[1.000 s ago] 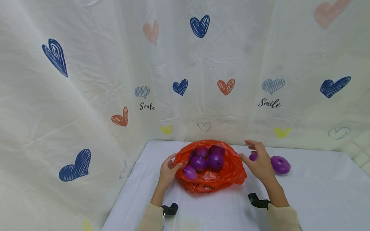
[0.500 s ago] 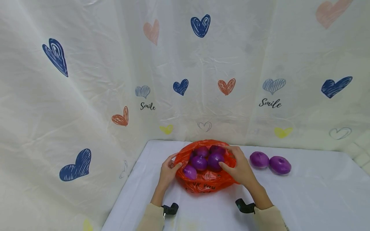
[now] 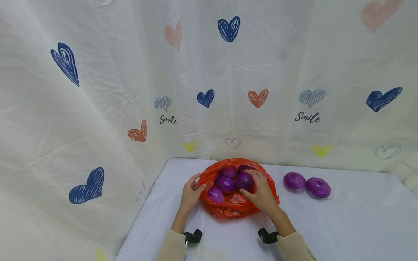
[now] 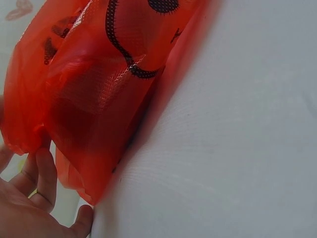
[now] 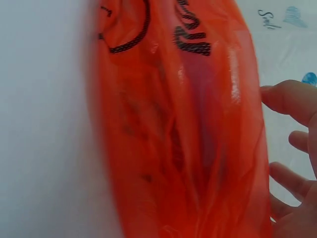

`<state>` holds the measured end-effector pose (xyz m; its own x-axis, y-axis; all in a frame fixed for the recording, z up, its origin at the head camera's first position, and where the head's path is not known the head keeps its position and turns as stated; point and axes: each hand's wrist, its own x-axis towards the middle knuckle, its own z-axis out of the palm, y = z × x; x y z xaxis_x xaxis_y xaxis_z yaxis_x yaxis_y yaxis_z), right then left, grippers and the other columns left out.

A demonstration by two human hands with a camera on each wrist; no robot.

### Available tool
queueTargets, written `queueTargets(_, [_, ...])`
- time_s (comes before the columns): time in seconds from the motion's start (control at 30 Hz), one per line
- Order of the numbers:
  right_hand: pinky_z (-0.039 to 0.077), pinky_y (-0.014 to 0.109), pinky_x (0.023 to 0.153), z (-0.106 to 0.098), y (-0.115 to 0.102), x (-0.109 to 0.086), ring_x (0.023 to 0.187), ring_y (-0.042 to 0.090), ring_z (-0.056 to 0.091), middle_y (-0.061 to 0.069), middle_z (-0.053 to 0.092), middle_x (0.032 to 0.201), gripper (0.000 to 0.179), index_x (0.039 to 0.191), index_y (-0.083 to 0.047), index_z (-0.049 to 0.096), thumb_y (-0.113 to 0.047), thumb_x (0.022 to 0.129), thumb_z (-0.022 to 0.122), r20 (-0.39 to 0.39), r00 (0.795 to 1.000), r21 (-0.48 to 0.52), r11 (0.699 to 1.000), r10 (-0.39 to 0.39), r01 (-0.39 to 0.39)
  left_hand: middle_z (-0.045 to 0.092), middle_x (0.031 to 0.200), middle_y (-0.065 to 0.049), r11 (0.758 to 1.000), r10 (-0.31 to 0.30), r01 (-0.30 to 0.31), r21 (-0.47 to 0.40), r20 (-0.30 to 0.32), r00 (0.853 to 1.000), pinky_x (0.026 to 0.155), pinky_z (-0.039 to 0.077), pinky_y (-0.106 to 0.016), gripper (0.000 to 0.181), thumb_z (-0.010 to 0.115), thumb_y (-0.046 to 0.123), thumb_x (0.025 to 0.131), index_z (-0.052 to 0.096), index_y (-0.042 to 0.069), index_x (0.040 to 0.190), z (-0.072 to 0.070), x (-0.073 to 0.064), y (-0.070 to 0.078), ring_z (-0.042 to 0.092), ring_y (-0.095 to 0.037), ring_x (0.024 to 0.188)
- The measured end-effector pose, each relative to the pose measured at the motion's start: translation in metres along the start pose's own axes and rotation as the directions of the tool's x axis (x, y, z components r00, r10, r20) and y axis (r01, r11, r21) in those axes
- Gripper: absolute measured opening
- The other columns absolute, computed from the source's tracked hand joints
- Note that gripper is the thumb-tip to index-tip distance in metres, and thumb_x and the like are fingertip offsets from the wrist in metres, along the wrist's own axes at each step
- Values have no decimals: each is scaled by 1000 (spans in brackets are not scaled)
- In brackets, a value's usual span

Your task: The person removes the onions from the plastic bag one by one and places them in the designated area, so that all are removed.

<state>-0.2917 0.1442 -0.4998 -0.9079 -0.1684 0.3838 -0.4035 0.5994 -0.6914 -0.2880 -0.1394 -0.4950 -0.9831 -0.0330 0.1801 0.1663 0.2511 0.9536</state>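
A red plastic bag (image 3: 225, 209) with black print stands with its mouth open on the table, several purple onions (image 3: 226, 184) inside. My left hand (image 3: 190, 194) grips the bag's left rim, thumb at the inner side and fingers outside; the left wrist view shows this hand (image 4: 37, 198) at the crumpled edge. My right hand (image 3: 261, 192) reaches into the mouth from the right, its thumb and fingers around the rightmost onion (image 3: 244, 182). In the right wrist view the bag's side hides the onions, and part of the right hand (image 5: 297, 144) shows beyond it.
Two more purple onions, one (image 3: 294, 181) touching the other (image 3: 318, 187), lie on the white-covered table (image 3: 359, 217) right of the bag. Behind and to the left hangs a pale curtain (image 3: 228, 72) printed with hearts.
My right hand has moved left from the bag's right rim into its mouth and closed around an onion, uncovering the two onions outside. The left hand stays on the rim.
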Motion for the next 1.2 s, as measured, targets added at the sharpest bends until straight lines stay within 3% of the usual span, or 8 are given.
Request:
queueTargets(0.2, [43, 68, 105, 7, 9, -1, 143, 46, 34, 19, 35, 158, 79, 153, -16, 43, -16, 85, 83, 62, 994, -43, 995, 95, -92, 56, 86, -13, 1000, -5, 5, 2, -25, 1000, 62, 41, -21, 48, 70, 9, 95, 60, 9, 141, 6, 13, -30, 48, -20, 77])
queueTargets(0.33, [41, 68, 107, 11, 13, -1, 146, 48, 29, 18, 27, 164, 82, 156, -18, 38, -16, 86, 82, 101, 987, -55, 992, 122, -116, 56, 85, -10, 1000, 7, -7, 1, -35, 999, 62, 42, -21, 47, 73, 14, 94, 62, 16, 140, 6, 15, -39, 48, -17, 76])
queueTargets(0.67, [40, 69, 108, 17, 21, -2, 145, 48, 30, 20, 26, 161, 81, 156, -20, 38, -17, 87, 81, 120, 979, -80, 985, 162, -153, 56, 85, -8, 1000, 13, -13, 7, -34, 999, 62, 44, -22, 46, 74, 17, 93, 63, 18, 138, 6, 14, -39, 49, -17, 76])
queueTargets(0.97, [40, 70, 106, 21, 24, -2, 141, 50, 39, 23, 32, 153, 78, 154, -19, 41, -16, 87, 81, 153, 968, -87, 978, 199, -188, 56, 88, -17, 1000, -14, 14, 27, -26, 1000, 61, 41, -22, 48, 69, 7, 95, 59, 6, 141, 8, 16, -38, 48, -23, 78])
queueTargets(1.2, [38, 71, 108, 20, 23, -2, 142, 49, 38, 22, 33, 153, 81, 155, -15, 37, -14, 87, 82, 162, 961, -73, 974, 223, -214, 56, 87, -8, 1000, -2, 3, 25, -45, 999, 64, 42, -22, 47, 73, 15, 94, 62, 17, 140, 8, 15, -40, 48, -17, 78])
